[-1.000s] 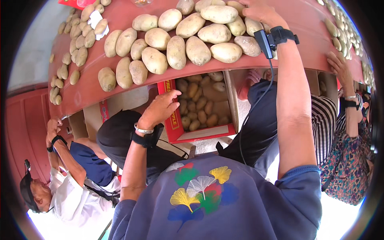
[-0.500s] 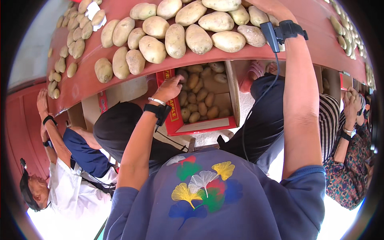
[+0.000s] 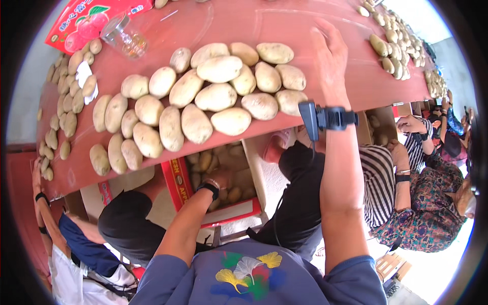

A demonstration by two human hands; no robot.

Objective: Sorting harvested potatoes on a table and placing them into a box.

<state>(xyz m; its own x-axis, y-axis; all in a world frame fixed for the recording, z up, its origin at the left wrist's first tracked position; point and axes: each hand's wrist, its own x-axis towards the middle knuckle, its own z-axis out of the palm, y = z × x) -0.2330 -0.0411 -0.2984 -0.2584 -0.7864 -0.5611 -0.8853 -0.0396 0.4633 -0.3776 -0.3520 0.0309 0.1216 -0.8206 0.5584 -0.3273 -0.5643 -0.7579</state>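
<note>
Several pale potatoes [image 3: 216, 96] lie in close rows along the near edge of the red table [image 3: 284, 30]. My right hand [image 3: 330, 56] rests over the tabletop just right of these rows, fingers stretched and empty. Below the table edge, my left hand [image 3: 219, 178] reaches down into a red cardboard box [image 3: 178, 185] with loose potatoes [image 3: 206, 160] in it. Its fingers are blurred and partly hidden among them, so whether it grips one does not show. Both wrists wear black straps.
A lidded glass jar [image 3: 124, 38] stands at the far left beside a red printed carton [image 3: 84, 23]. More potatoes lie in a left pile [image 3: 66, 96] and a right pile [image 3: 391, 38]. Co-workers sit on both sides, one in a striped top [image 3: 376, 183].
The view has shifted, showing more of the tabletop. My left hand has gone deeper into the box. My right hand, earlier cut off at the top edge, now shows whole, right of the potatoes.
</note>
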